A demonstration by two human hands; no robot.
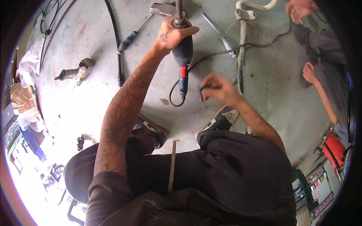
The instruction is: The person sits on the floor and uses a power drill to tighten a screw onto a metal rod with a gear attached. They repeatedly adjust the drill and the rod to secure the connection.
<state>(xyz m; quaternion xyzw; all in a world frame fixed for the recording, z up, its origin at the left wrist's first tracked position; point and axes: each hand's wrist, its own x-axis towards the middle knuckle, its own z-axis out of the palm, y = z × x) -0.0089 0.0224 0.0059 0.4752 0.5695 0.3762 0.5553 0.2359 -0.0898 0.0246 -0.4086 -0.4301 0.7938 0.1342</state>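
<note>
A black corded power drill with a red switch lies in line with my view, its toothed chuck pointing away from me. My left hand is closed around it at the chuck, the thumb reaching across to the right. From the chuck a thick grey shaft runs up past the picture's top edge. To the right of the drill's cord end, my right hand is raised with fingers pinched on a small dark thing. That hand is smeared by motion, so the thing's kind is unclear.
Around the drill lie a hammer head, a screwdriver, a second screwdriver, a bent pale metal bar, a black hose and a dirty metal part. Another person's hand rests at the right; a red case stands below.
</note>
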